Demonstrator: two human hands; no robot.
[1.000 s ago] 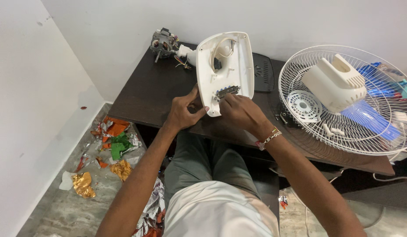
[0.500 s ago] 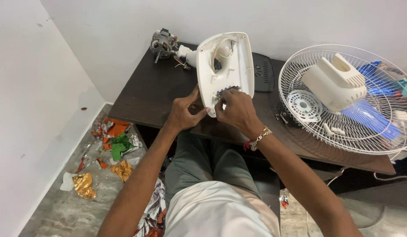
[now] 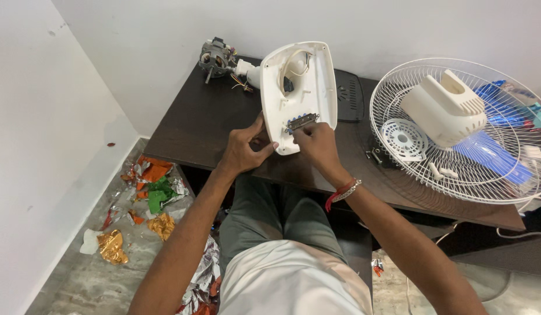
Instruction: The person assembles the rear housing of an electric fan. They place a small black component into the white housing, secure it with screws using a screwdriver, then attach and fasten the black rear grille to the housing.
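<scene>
Currently left hand (image 3: pixel 242 150) grips the white fan base shell (image 3: pixel 298 93) by its near edge at the desk's (image 3: pixel 200 122) front, tilting it open-side up; right hand (image 3: pixel 318 146) pinches at its switch block (image 3: pixel 302 121).

Bare arms, white shirt, grey-green trousers, silver bracelet (image 3: pixel 347 191) with red thread
</scene>
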